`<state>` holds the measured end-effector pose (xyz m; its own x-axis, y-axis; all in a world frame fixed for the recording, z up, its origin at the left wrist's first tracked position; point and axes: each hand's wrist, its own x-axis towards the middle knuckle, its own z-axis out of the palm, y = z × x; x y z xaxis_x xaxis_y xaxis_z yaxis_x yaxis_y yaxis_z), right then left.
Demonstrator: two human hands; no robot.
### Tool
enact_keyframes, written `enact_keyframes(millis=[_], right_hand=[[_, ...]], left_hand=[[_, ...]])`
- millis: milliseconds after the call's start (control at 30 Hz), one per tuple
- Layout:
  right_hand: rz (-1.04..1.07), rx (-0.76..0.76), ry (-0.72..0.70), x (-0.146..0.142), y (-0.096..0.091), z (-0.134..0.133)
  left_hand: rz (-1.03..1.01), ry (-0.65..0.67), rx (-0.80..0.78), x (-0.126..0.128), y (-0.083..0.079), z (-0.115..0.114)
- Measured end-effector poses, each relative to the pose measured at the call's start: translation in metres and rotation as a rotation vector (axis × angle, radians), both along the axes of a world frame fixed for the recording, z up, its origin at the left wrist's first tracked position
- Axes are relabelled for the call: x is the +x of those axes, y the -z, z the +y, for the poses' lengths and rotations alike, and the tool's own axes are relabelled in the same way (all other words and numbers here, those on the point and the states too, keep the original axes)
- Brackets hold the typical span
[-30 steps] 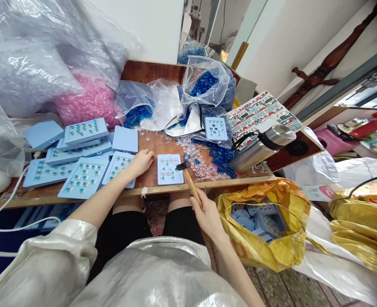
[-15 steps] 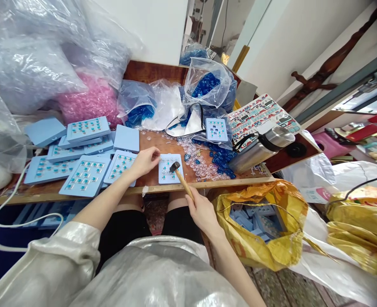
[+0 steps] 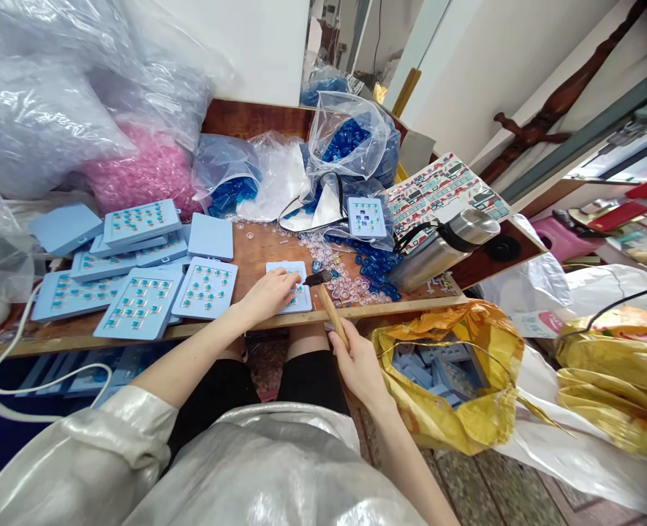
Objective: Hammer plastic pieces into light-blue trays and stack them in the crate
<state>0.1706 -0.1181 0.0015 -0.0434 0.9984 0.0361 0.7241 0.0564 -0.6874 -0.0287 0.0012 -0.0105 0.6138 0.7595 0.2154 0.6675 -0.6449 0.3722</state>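
Wooden tabletop [image 3: 251,252], cluttered; blue panel [image 3: 303,302] near its front edge, presumably for easy reach. Left hand [image 3: 271,295] over panel, perhaps steadying it; cannot tell whether fingers pinch anything. Right hand [image 3: 357,358]: fingers wrapped round handle of hammer [image 3: 333,314], head by panel's right edge

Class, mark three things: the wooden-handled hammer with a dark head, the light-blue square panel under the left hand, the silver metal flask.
Hammer [image 3: 330,309]: head view, middle of the wooden handle.
Light-blue panel [image 3: 303,300]: head view, uncovered right part.
Silver flask [image 3: 430,257]: head view, middle of the metal body.
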Motion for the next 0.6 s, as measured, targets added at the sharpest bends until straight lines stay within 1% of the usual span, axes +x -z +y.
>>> enact_keyframes(millis=[167, 200, 333, 467, 600], right_hand=[[-0.195, -0.059, -0.022, -0.007, 0.005, 0.003], [-0.199, -0.055, -0.022, -0.007, 0.005, 0.003], [-0.130, 0.040, 0.027, -0.006, 0.006, 0.004], [-0.194, -0.014, -0.047, -0.008, 0.009, 0.005], [-0.203, 0.009, -0.025, -0.009, 0.013, 0.007]], left_hand=[[-0.052, -0.027, -0.043, 0.001, 0.000, 0.000], [-0.067, -0.030, -0.045, 0.001, 0.001, 0.000], [-0.104, -0.008, -0.015, -0.001, 0.005, 0.001], [-0.092, -0.017, -0.016, -0.002, 0.006, 0.000], [-0.103, -0.022, -0.013, -0.002, 0.006, 0.000]])
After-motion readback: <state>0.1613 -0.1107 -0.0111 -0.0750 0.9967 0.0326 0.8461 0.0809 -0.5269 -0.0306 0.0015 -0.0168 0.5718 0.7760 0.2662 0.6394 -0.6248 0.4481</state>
